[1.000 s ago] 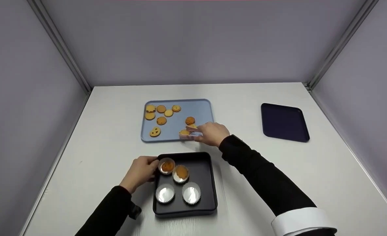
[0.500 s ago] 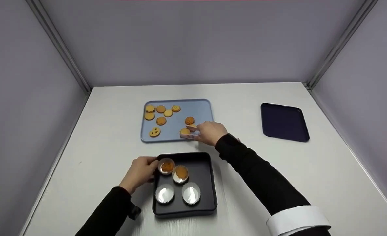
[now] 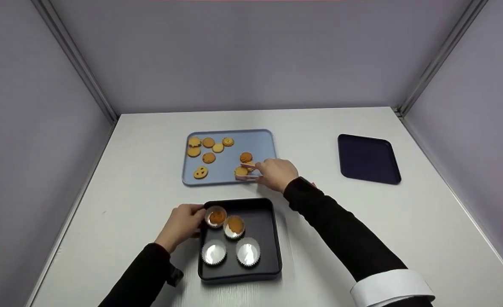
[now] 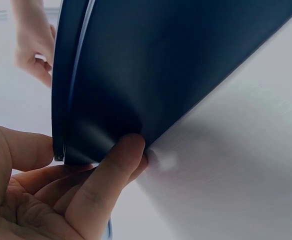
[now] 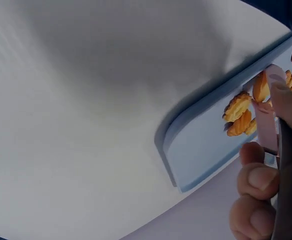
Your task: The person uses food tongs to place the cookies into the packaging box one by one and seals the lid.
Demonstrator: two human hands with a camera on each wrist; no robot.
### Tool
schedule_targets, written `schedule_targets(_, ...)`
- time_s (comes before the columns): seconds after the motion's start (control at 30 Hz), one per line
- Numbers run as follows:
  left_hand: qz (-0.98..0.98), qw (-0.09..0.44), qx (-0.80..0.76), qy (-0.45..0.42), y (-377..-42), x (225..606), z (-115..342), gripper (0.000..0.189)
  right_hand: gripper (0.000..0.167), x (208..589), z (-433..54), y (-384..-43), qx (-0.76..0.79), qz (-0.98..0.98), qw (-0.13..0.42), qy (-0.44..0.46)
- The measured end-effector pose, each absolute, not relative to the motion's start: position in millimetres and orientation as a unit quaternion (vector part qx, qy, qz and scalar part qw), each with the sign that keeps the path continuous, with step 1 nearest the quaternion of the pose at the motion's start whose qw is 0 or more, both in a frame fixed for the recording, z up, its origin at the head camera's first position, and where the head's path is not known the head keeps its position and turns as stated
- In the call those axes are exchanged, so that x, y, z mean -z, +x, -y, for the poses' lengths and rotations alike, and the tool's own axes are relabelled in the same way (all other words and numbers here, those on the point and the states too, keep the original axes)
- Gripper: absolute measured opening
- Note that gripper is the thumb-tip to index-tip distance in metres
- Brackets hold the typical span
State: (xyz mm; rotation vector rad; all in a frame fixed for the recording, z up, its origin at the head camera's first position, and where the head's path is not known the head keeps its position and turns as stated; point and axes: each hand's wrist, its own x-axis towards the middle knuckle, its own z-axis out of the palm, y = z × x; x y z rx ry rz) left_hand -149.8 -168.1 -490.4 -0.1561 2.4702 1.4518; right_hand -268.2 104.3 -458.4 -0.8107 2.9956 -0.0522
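My left hand (image 3: pixel 182 225) grips the far left corner of a dark square baking pan (image 3: pixel 271 226), thumb and fingers round its edge in the left wrist view. Several foil cupcake cups (image 3: pixel 248 252) stand in the pan, and two of them hold a cookie each (image 3: pixel 235 223). Over the front right of a light blue tray (image 3: pixel 253 138), my right hand (image 3: pixel 278 174) holds tongs (image 5: pixel 265 127) with pink arms. Those arms are spread, with a round cookie (image 3: pixel 241 171) between their tips. More cookies (image 5: pixel 237 106) lie right beside the tongs, partly behind them in the head view.
Several other cookies (image 3: pixel 209 157) lie on the left half of the blue tray. A dark navy tray (image 3: pixel 368 158) stands at the far right of the white table (image 3: pixel 149 162). Grey panels (image 3: pixel 251 55) rise at the back and both sides.
Very little differs. The tongs and the cookie between their tips have shifted slightly on the blue tray, while my left hand and the pan stay in place.
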Motion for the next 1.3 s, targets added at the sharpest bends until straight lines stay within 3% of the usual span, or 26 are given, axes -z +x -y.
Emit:
schedule_targets(0.33,-0.847,0.138,-0.510,-0.056,-150,489,165,0.029,0.044,446,-144,-245,0.061,-0.927,-0.079,-0.362)
schedule_targets(0.47,-0.850,0.139,-0.505,-0.057,-150,488,166,0.030,0.045,437,-159,-233,0.082,-0.904,-0.094,-0.410)
schedule_targets(0.9,-0.851,0.139,-0.503,-0.057,-149,490,169,0.028,0.043,419,-180,-194,0.070,-0.821,-0.038,-0.565)
schedule_targets(1.3,-0.854,0.142,-0.498,-0.055,-150,489,168,0.026,0.043,419,-171,-171,0.023,-0.802,0.009,-0.596)
